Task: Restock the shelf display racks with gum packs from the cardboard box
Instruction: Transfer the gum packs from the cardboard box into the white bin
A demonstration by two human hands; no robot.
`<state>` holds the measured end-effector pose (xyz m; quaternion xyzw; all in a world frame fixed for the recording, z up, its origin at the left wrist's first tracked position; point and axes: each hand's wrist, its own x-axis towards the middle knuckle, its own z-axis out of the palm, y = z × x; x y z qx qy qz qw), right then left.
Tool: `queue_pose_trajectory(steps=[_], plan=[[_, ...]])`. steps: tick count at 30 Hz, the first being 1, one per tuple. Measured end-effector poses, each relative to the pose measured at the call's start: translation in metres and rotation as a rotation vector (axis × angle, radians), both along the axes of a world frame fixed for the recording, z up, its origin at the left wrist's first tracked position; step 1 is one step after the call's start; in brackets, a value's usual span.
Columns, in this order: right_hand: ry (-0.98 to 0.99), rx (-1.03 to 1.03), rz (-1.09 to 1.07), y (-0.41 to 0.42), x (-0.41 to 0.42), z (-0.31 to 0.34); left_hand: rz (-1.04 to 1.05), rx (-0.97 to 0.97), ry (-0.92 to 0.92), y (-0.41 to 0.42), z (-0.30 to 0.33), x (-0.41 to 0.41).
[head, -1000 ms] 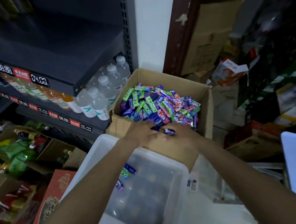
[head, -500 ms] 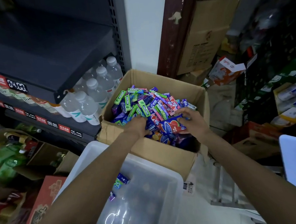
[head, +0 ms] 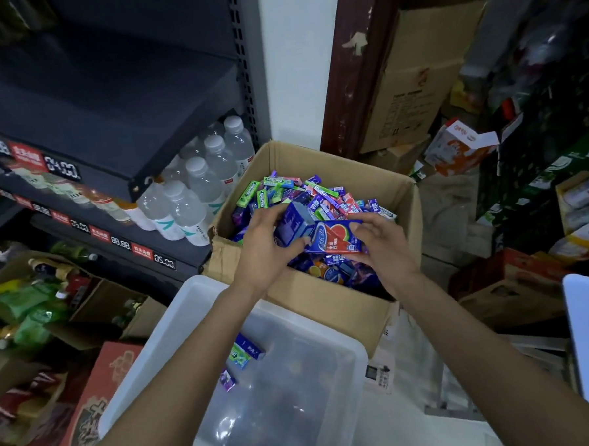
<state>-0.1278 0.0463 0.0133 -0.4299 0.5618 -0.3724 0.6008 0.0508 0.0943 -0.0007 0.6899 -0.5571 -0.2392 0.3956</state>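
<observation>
A dark blue carton of gum [head: 291, 228] is gripped by the left hand [head: 265, 248] and a red watermelon-printed gum carton [head: 338, 239] pinched by the right hand [head: 381, 244], above the open brown cardboard box [head: 328, 306]; with loose fingers, either could be dropped back beneath.

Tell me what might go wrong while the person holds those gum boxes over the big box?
1. The left hand grips a blue gum box and the right hand a red watermelon gum box that overlap; one could slip back into the brown cardboard box.
2. The clear plastic bin crowds the space below the arms, so it might get bumped.
</observation>
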Motion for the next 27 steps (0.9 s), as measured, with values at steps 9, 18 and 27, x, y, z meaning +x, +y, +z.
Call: queue_pose_trajectory(steps=[9,18,27], plan=[[0.111,-0.067,0.224,0.102,0.058,-0.036,-0.01,0.201,-0.136,0.134,-0.041,0.062],[0.59,-0.207,0.137,0.179,0.069,-0.116,-0.334,0.492,-0.553,0.185,-0.136,0.077],[0.85,-0.161,0.38,0.16,0.062,-0.136,-0.316,0.515,-0.518,0.179,-0.149,0.068]])
